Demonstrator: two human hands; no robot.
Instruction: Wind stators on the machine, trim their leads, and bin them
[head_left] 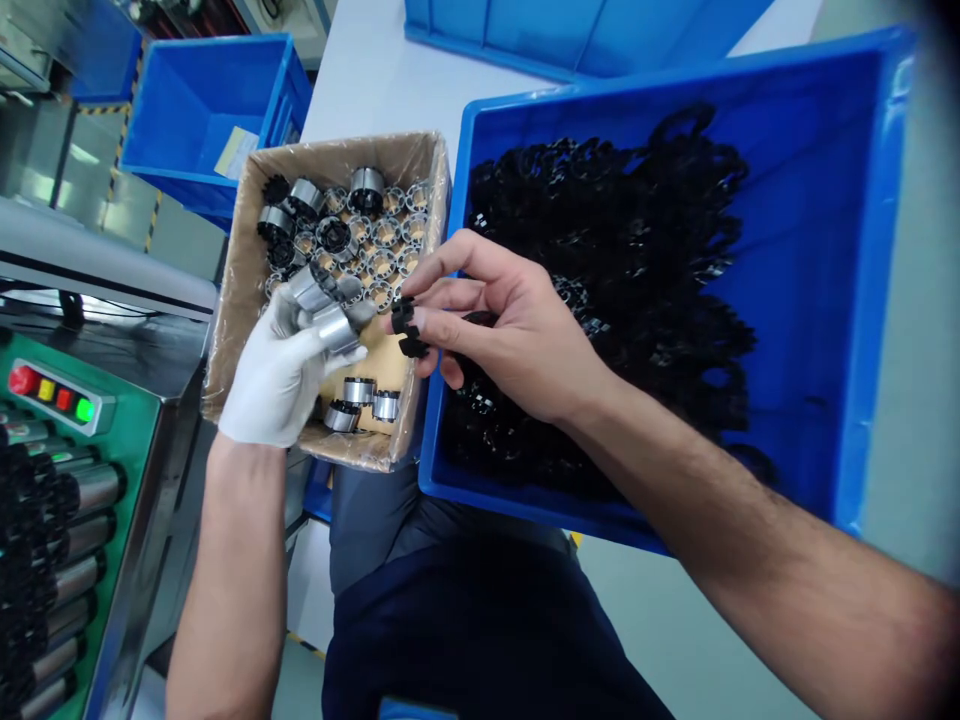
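My left hand [281,370], in a white glove, is closed around two silver metal cylinders [334,330] above the near left part of the cardboard box [225,350]. My bare right hand [502,320] pinches a black notched plastic ring [405,317] between thumb and fingers, just right of the cylinders. The ring is apart from them. Inside the box stand many bare silver cores [386,232], seen end-on, and several with black end pieces [366,190]. Three more capped cylinders [359,391] sit at the near end of the box.
A large blue bin [810,300] of loose black plastic rings [622,240] lies to the right. Another blue crate [525,35] is behind it, and a blue bin [202,100] is at far left. Beside my left arm is a green machine panel [142,410] with coloured buttons [56,392] and rows of cylinders.
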